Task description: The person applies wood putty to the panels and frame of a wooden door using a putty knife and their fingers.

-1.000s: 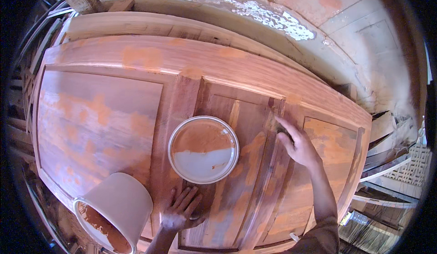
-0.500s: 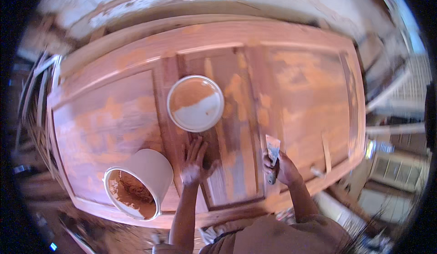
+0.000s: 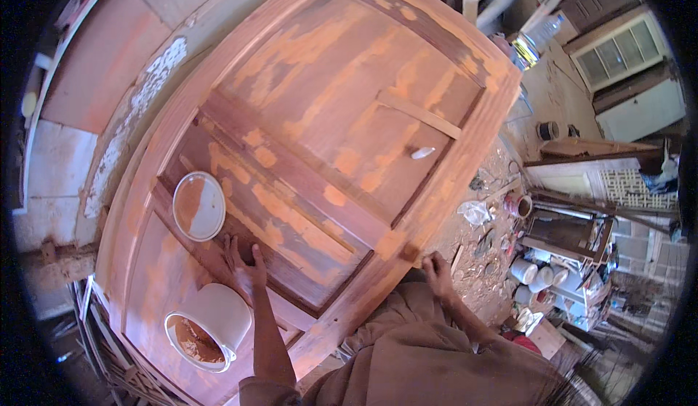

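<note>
Under my hands lies a large panelled wooden door (image 3: 291, 144), blotched with orange filler. My left hand (image 3: 248, 266) rests on it with fingers spread, holding nothing. Just beyond those fingertips sits a round white lid (image 3: 209, 213), partly coated with orange-brown filler. Closer to me on the left, a white bucket (image 3: 231, 314) lies tipped on its side, its mouth showing filler (image 3: 195, 342) inside. At the door's near edge my right hand (image 3: 437, 275) is closed round a putty knife (image 3: 412, 252); the blade is blurred and the handle mostly hidden by the fingers.
A thin wooden strip (image 3: 419, 115) and a small white piece (image 3: 422, 153) lie on the door's right panel. Debris and shavings cover the floor (image 3: 476, 242) to the right. Several white tubs (image 3: 539, 278) stand there, near a framed cabinet door (image 3: 618, 57).
My view has turned to the right, so the door appears slanted. My right hand has moved with the putty knife from over the door to its near edge. My left hand stays by the lid.
</note>
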Demonstrator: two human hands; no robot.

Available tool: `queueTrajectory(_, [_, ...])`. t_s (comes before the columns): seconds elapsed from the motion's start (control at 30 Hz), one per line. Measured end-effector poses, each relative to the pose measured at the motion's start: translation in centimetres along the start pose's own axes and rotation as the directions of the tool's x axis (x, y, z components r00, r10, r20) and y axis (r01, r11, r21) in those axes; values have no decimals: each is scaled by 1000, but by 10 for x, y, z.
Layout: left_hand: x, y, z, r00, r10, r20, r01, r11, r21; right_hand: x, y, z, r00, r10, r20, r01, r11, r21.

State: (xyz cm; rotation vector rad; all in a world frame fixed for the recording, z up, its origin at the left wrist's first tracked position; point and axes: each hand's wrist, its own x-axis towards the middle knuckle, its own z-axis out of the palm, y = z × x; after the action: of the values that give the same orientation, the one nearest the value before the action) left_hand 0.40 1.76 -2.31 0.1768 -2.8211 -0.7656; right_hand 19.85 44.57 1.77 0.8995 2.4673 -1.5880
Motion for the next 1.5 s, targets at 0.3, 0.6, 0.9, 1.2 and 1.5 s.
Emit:
queueTrajectory(0.3, [-3, 5, 0, 998, 65, -14, -64, 994, 94, 2, 47, 5, 999, -20, -36, 13, 982, -187])
queueTrajectory(0.6, [-7, 1, -3, 997, 65, -48, -61, 995, 79, -10, 40, -49, 986, 102, -132, -101, 995, 9])
queueTrajectory(0.9, [-7, 22, -14, 999, 10, -45, -11, 1000, -18, 63, -55, -122, 843, -18, 537, 197, 940, -278])
queueTrajectory(1.2, [-112, 56, -57, 986, 14, -166, -66, 949, -308, 111, -62, -88, 694, 71, 717, 660, 338, -672])
queueTrajectory(1.5, [-281, 47, -109, 731, -607, -312, 395, 749, -532, 45, -127, 25, 407, -145, 902, 831, 469, -300])
